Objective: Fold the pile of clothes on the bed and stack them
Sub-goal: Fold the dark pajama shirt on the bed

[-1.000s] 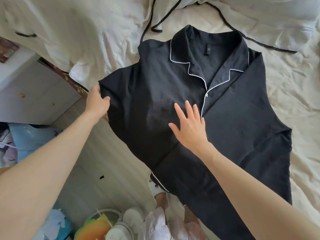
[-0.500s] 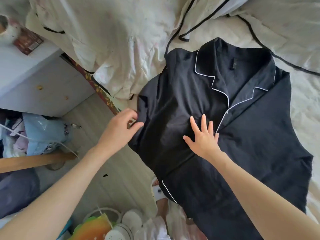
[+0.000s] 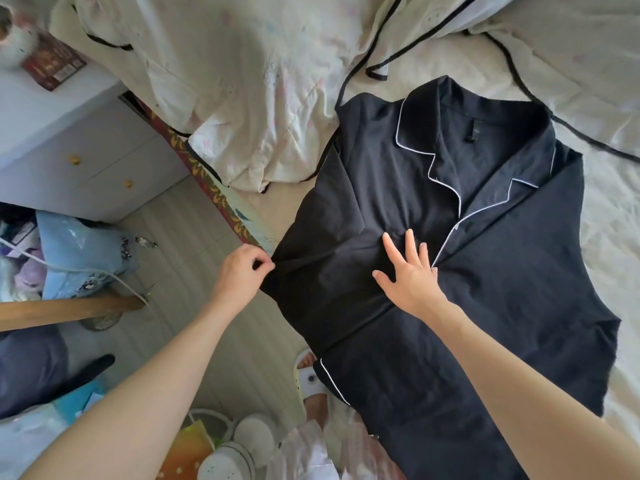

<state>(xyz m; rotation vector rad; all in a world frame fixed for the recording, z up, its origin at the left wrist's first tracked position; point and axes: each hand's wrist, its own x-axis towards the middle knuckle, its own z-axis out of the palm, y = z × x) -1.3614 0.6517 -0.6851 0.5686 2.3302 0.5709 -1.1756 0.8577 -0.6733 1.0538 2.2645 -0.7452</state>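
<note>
A black pyjama shirt [image 3: 502, 289] with white piping lies front up on the bed [image 3: 613, 209], collar toward the far side. Its lower part hangs over the bed's near edge. My left hand [image 3: 240, 271] pinches the shirt's left side edge, and the cloth bunches into folds there. My right hand [image 3: 410, 277] presses flat on the shirt's middle, fingers spread, just left of the piped front opening. A cream garment with black trim [image 3: 263, 98] lies crumpled beyond the shirt at the upper left.
More cream bedding with black trim [image 3: 568, 64] sits at the far right. A white drawer cabinet [image 3: 79, 154] stands left of the bed. On the wooden floor [image 3: 194, 237] are a blue bag [image 3: 76, 251], white fans [image 3: 235, 448] and my slippered foot [image 3: 310, 375].
My left hand moved right along the shirt's left edge and now pinches it, pulling the cloth inward into folds. My right hand stays pressed on the shirt's middle. The view shifted.
</note>
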